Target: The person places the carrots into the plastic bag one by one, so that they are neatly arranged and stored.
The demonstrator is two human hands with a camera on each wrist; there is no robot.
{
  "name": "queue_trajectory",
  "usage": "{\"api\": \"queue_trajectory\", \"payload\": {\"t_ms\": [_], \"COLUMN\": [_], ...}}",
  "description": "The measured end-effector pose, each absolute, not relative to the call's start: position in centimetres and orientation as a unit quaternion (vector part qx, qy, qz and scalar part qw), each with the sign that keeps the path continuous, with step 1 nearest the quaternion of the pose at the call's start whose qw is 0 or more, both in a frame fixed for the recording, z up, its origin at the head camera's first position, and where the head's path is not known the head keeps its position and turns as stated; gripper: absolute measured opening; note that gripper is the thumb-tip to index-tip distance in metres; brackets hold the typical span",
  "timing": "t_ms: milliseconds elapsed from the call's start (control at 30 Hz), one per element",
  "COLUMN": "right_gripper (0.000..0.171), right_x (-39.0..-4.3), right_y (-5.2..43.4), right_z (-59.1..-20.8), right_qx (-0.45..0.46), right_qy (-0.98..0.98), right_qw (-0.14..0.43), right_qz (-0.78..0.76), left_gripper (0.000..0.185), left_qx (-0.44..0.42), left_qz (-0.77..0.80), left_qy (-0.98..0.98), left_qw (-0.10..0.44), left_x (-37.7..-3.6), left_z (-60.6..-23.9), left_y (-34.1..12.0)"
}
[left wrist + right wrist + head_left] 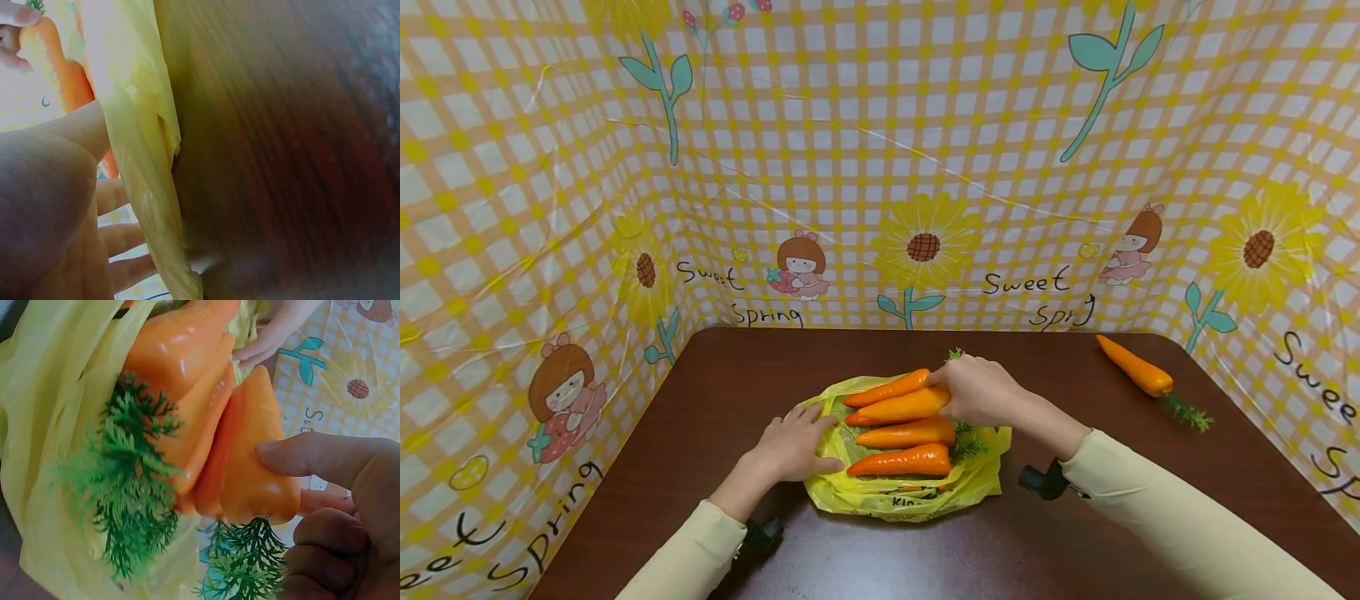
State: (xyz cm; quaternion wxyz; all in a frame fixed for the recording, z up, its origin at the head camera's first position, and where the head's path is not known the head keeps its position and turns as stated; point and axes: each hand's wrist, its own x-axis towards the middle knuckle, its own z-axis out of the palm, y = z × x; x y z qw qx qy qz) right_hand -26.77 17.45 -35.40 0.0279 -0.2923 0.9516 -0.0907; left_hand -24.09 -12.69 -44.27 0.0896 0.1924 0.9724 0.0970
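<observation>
Yellow plastic bag (pixel 880 492) lay flat, crumpled, on dark table, near front centre. Four orange carrots (pixel 901 434) lay on bag, side by side, tips pointing left, green tops at right. Farthest-but-one carrot (pixel 898 407) pinched at thick end, tilted slightly.

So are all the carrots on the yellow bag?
No, four carrots lie on the yellow bag, but one more carrot lies alone on the brown table at the far right.
</observation>
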Motion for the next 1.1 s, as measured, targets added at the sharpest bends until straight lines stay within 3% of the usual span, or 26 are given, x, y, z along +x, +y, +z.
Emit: {"api": "queue_trajectory", "payload": {"t_ms": [700,1100], "right_gripper": [0.027,0.04], "right_x": [-26.8,-26.6], "right_y": [16.0,16.3], "right_z": [-37.8,-37.6], "right_qx": [-0.309,-0.302], "right_qy": [0.95,0.951], "right_qw": [-0.015,-0.008], "right_qz": [-0.04,-0.066], "left_gripper": [0.073,0.075], "left_qx": [0.195,0.195], "left_qz": [0.097,0.098], "left_qy": [0.972,0.972], "left_qw": [0.085,0.086], "left_x": [-23.9,-23.8], "left_z": [-44.3,-44.4], "left_y": [-12.7,-12.6]}}
